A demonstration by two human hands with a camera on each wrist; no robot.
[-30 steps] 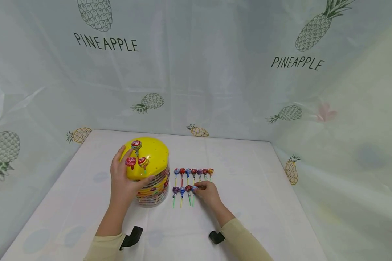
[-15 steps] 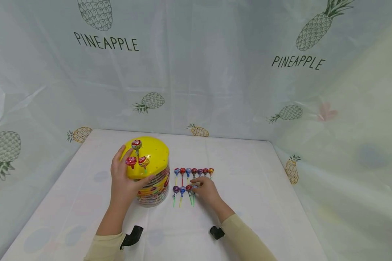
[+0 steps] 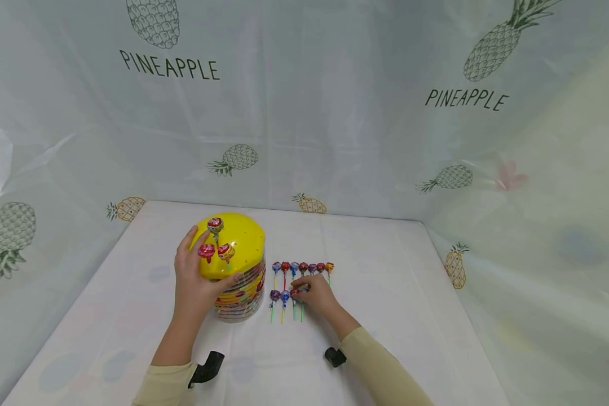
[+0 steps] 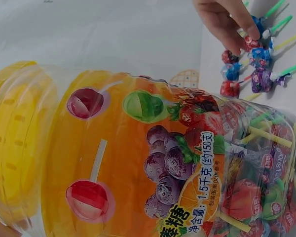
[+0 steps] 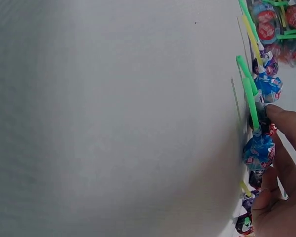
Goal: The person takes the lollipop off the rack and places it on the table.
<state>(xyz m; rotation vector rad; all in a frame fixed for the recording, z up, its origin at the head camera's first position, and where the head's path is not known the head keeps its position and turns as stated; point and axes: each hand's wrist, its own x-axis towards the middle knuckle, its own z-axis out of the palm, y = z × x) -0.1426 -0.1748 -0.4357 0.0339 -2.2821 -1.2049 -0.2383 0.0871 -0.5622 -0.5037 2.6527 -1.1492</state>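
Note:
A clear jar of lollipops with a yellow lid stands upright on the table. My left hand holds it at the lid, thumb on the near side and fingers round the far left. Three wrapped lollipops poke up from the lid. Right of the jar, my right hand pinches the head of a red lollipop in the front row. A blue-wrapped lollipop lies right beside it, close under the hand. On its other side are another blue lollipop and a purple one.
Behind the front row lies a second row of several lollipops, sticks toward me. A white cloth covers the table. Upright behind it hangs a pineapple-print sheet.
My right hand has shifted slightly left, from the blue lollipop at the row's end to the red one beside it. That red lollipop's stick has straightened. The left hand keeps its hold.

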